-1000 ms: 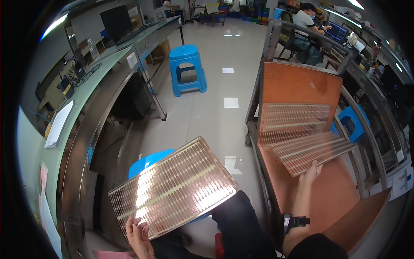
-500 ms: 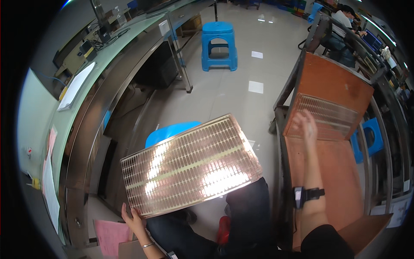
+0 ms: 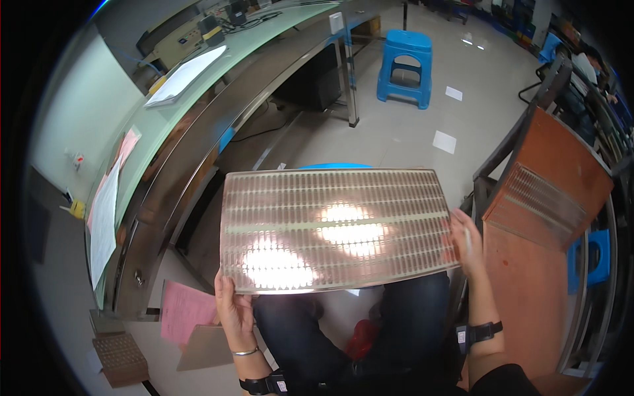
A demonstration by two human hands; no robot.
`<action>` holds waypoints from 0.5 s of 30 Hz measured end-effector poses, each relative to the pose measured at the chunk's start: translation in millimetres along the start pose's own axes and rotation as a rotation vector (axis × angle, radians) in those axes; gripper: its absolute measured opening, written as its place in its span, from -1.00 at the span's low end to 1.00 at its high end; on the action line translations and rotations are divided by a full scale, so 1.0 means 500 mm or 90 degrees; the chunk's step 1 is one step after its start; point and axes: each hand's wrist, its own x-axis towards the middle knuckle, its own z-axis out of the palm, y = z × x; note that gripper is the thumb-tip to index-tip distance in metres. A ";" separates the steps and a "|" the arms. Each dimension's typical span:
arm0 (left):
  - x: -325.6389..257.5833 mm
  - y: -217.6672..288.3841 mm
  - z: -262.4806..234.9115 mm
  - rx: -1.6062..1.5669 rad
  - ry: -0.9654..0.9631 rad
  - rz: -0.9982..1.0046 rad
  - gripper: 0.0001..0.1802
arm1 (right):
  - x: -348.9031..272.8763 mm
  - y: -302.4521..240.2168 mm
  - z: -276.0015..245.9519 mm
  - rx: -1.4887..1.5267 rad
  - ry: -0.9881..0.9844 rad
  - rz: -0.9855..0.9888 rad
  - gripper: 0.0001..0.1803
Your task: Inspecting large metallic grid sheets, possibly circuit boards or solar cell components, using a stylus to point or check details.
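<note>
I hold a large shiny copper-coloured sheet (image 3: pixel 333 228) patterned with rows of small cells, flat in front of me over my lap. My left hand (image 3: pixel 232 305) grips its lower left corner. Its right edge is held by my right hand (image 3: pixel 467 241). Bright lamp reflections glare on the sheet's middle. A similar patterned sheet (image 3: pixel 545 201) lies on the orange-brown table (image 3: pixel 528 290) to my right.
A long green-topped workbench (image 3: pixel 191 99) with papers and devices runs along my left. A blue plastic stool (image 3: pixel 404 66) stands on the floor ahead. Pink papers (image 3: pixel 185 310) and a brown tray (image 3: pixel 119 356) lie low on the left. Blue chairs stand at the right.
My right hand left the sheets on the right table and took hold of the big sheet's right edge. The sheet now lies level in front of me; my view turned left.
</note>
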 end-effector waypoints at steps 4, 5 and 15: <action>0.009 0.000 0.015 -0.073 -0.010 -0.012 -0.60 | -0.012 -0.046 -0.039 0.240 0.053 0.055 -0.48; 0.013 0.000 0.019 -0.079 -0.006 -0.009 -0.60 | -0.015 -0.049 -0.051 0.309 0.051 0.080 -0.52; -0.060 -0.099 0.241 -0.248 -0.138 -0.141 -0.54 | -0.080 -0.035 0.002 0.392 0.135 0.056 -0.60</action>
